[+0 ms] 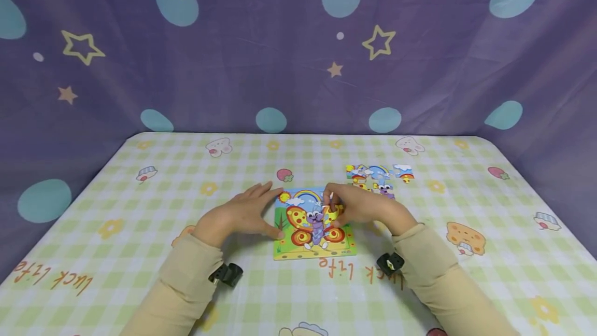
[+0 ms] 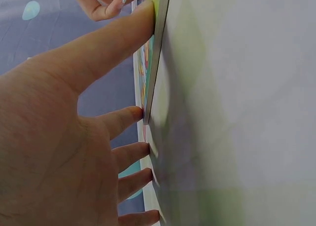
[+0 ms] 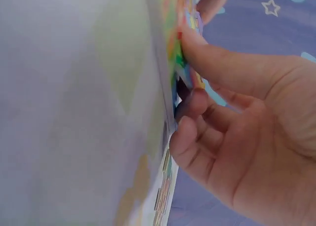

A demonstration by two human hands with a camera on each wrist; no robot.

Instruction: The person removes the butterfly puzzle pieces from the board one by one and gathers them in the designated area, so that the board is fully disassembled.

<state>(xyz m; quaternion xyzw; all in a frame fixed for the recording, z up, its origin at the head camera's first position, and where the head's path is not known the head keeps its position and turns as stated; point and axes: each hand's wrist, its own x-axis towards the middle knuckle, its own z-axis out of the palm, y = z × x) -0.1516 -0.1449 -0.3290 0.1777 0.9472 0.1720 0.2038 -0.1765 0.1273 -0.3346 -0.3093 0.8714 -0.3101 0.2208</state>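
Note:
A square butterfly jigsaw puzzle board (image 1: 289,254) lies flat on the table between both hands. My left hand (image 1: 244,215) stretches its fingers along the board's left side; in the left wrist view the thumb (image 2: 118,40) presses on the board's edge. Over the upper right of the picture, my right hand (image 1: 359,205) pinches a jigsaw piece (image 1: 330,213) with part of the yellow wing. The right wrist view shows that piece (image 3: 196,80) tilted, one side raised off the board, between thumb and curled fingers. Those fingers hide part of it.
Several loose jigsaw pieces (image 1: 380,172) lie beyond the right hand, some partly covered by it. A cloud-and-rainbow piece (image 1: 403,171) is at their right end. A checkered tablecloth (image 1: 163,211) covers the table, and a purple patterned curtain (image 1: 242,66) hangs behind.

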